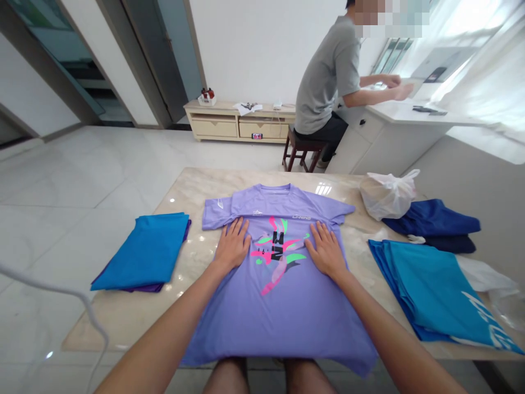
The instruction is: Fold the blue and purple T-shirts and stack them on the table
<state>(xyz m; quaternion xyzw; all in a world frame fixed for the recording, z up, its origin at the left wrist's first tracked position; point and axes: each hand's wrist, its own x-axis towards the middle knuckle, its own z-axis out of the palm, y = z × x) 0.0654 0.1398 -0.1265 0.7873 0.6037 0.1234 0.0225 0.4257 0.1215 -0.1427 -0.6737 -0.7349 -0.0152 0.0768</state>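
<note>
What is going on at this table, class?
A person presses both palms flat on a purple T-shirt spread face up on the marble table, with the left hand and right hand either side of its printed design. A folded blue stack lies to the left. A pile of blue shirts, a navy garment and a white plastic bag lie to the right. Behind, another person sits at a counter.

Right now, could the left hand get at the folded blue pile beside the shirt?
Probably yes: the left hand rests on the purple shirt, with only bare table between it and the folded blue pile.
</note>
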